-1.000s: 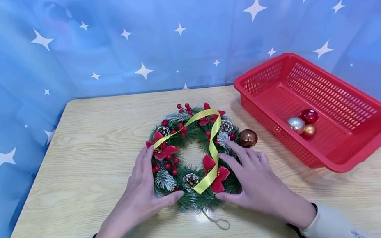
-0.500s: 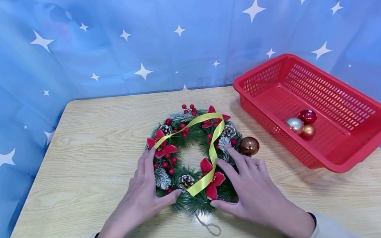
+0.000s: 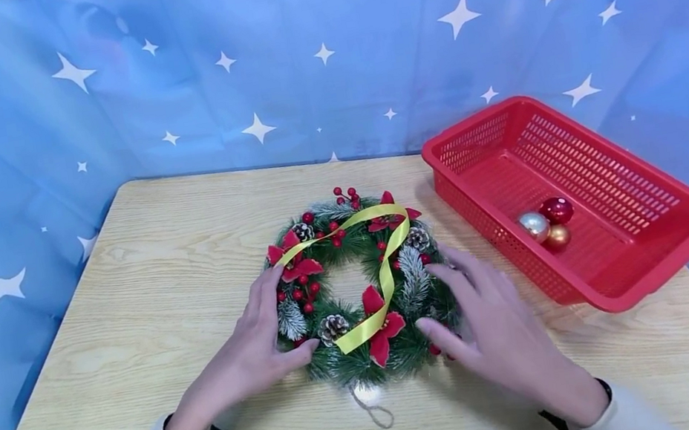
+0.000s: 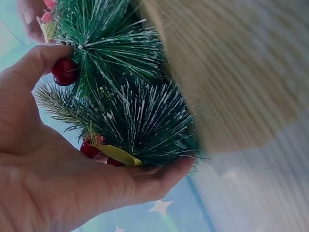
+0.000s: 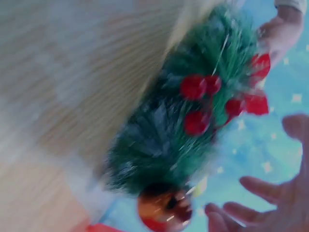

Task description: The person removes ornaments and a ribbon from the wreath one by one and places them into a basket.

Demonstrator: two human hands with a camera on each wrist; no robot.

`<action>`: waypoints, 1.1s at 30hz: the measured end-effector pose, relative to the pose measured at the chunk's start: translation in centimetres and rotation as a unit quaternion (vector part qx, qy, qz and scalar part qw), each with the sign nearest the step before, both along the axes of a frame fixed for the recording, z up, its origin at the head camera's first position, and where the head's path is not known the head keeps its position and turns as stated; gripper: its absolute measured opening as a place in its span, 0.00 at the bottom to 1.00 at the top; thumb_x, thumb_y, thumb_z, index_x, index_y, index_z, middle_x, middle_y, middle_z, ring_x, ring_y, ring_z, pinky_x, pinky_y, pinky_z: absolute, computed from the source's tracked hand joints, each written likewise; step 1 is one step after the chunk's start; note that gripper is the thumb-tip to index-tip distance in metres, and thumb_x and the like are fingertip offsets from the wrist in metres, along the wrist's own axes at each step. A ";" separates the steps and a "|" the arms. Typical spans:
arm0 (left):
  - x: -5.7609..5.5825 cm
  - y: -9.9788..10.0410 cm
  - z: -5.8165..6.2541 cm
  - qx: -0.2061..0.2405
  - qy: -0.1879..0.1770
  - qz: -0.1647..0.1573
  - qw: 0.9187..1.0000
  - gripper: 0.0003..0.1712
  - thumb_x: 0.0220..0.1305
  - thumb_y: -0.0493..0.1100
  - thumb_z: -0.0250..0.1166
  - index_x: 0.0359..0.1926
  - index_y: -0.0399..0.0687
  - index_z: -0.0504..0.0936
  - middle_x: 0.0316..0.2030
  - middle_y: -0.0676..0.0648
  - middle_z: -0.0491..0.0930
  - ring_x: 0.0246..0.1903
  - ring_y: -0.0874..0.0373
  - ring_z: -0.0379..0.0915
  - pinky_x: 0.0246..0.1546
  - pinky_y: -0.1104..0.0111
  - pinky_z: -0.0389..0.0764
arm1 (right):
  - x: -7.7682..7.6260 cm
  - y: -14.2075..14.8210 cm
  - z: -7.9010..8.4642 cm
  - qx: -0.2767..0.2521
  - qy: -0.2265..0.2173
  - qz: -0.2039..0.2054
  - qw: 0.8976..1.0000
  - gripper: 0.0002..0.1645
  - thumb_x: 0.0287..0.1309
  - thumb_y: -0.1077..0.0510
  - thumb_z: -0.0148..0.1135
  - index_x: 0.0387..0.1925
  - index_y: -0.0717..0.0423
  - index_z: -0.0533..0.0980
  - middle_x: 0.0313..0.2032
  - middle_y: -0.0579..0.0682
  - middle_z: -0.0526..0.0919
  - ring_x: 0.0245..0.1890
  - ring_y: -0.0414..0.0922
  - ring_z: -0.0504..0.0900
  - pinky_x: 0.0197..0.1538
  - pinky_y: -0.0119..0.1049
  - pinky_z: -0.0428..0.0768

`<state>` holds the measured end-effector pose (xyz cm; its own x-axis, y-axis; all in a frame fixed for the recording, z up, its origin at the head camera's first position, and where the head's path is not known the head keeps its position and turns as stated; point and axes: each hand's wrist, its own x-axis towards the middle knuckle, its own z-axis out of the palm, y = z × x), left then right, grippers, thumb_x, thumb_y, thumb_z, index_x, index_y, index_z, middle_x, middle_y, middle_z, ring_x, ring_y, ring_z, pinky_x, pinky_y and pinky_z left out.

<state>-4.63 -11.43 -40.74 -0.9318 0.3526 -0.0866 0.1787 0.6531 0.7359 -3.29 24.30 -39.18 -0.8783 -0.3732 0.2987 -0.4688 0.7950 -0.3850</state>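
A green Christmas wreath point(image 3: 356, 372) lies on the table, trimmed with red flowers, berries, frosted sprigs and pine cones. A yellow ribbon point(image 3: 386, 276) curls loosely over its top. At the wreath's left side my left hand point(image 3: 256, 342) grips the rim between thumb and fingers; the left wrist view shows its thumb by a red berry point(image 4: 64, 71). My right hand point(image 3: 501, 329) is beside the right edge, fingers spread and apart from the greenery in the right wrist view. A shiny bronze ball point(image 5: 164, 208) sits at the wreath's outer edge there; the right hand hides it in the head view.
A red plastic basket point(image 3: 590, 296) stands at the right of the table. Inside are a silver ball point(image 3: 533, 226), a red ball point(image 3: 556, 210) and a gold ball point(image 3: 558, 237). A twine loop point(image 3: 376, 411) sticks out from the wreath's near edge. A blue star-printed cloth point(image 3: 197, 95) hangs behind.
The wreath has turned slightly clockwise, its top going right and its bottom left. My right hand has let go of it and moved right; my left hand stays on its left side.
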 end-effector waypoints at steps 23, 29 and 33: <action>-1.1 -0.7 -0.1 0.033 -0.006 -0.019 0.999 0.67 0.66 0.47 0.77 0.89 0.50 0.38 0.85 0.38 0.40 0.81 0.32 0.47 0.69 0.33 0.66 | -1.5 3.0 -1.3 -0.044 -0.054 -0.059 0.996 0.24 0.67 0.59 0.76 0.61 0.56 0.78 0.54 0.52 0.83 0.49 0.48 0.80 0.48 0.52 0.81; -1.0 -0.8 -0.1 0.030 0.003 -0.017 0.999 0.67 0.66 0.48 0.77 0.89 0.50 0.38 0.85 0.38 0.42 0.81 0.31 0.49 0.69 0.31 0.66 | -1.4 3.1 -0.8 -0.061 -0.036 -0.060 0.996 0.25 0.68 0.56 0.78 0.62 0.51 0.79 0.54 0.48 0.82 0.46 0.44 0.80 0.43 0.48 0.83; -1.0 -0.8 -0.2 0.027 0.003 -0.015 1.000 0.66 0.66 0.49 0.77 0.89 0.51 0.39 0.85 0.38 0.42 0.80 0.30 0.50 0.69 0.31 0.66 | -1.5 3.1 -0.5 -0.076 -0.026 -0.052 0.995 0.26 0.67 0.57 0.79 0.62 0.51 0.79 0.53 0.47 0.82 0.43 0.42 0.80 0.37 0.41 0.83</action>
